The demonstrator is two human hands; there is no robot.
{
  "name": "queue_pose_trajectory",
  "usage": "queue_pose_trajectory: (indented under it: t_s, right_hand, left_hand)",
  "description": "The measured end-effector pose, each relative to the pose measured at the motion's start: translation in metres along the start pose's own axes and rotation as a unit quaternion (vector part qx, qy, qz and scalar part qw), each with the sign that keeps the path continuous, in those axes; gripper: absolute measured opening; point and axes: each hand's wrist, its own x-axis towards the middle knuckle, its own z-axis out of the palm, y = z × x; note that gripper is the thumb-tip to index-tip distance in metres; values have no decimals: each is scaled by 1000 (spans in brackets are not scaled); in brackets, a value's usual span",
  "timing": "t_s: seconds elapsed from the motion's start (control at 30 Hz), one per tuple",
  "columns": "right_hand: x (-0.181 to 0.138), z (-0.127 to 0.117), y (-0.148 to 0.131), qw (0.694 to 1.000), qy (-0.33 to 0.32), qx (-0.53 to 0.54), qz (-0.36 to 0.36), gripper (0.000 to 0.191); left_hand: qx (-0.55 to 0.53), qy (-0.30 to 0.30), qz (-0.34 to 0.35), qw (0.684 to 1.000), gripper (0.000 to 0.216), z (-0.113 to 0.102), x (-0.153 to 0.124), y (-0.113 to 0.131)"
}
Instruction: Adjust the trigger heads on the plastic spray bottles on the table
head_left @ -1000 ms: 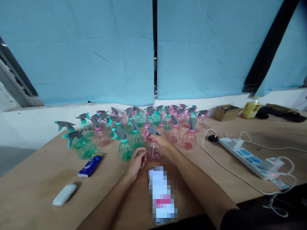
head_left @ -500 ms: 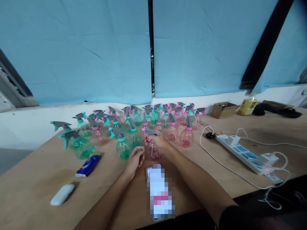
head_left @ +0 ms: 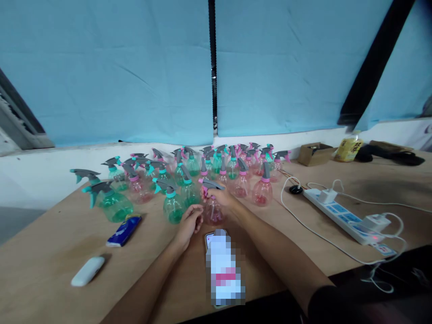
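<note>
My right hand (head_left: pixel 219 197) is wrapped round the neck and trigger of a pink spray bottle (head_left: pixel 214 215) with a grey spray head, which stands upright at the front of the group. Just to the left, my left hand (head_left: pixel 191 221) rests by the table with loosely bent fingers and nothing visible in it. Beside that hand is a green spray bottle (head_left: pixel 174 209) with a turquoise collar. More pink and green spray bottles, several of each, crowd behind both hands. A phone (head_left: pixel 224 270) with a blurred-out screen lies nearest me, below the hands.
At the left lie a blue packet (head_left: pixel 123 231) and a white oval case (head_left: pixel 87 271). A white power strip (head_left: pixel 340 216) with chargers and loose cables lies to the right. Farther back are an open cardboard box (head_left: pixel 314 155) and a yellow-labelled bottle (head_left: pixel 349 147).
</note>
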Motion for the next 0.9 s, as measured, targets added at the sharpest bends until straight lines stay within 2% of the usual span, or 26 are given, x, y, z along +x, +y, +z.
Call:
queue_pose_trajectory:
  t_s: [0.2,0.47,0.7,0.9]
  right_hand:
    - [-2,-2,1,1000,-4,-27,-11,26]
    - [2,1,3,1000,11,-11,-22,15]
    - [-3,2,-6,999,-5,-39,-25,26]
    - [-3,1,-3,1000,0,3,-15,15]
  left_hand:
    - [-3,5,5,1000,28,1,-2,2]
    - [-6,1,6,1000,29,1,-1,2]
    - [-7,-1,9,1000,28,1,-2,3]
    - [-12,1,5,1000,31,3,-3,4]
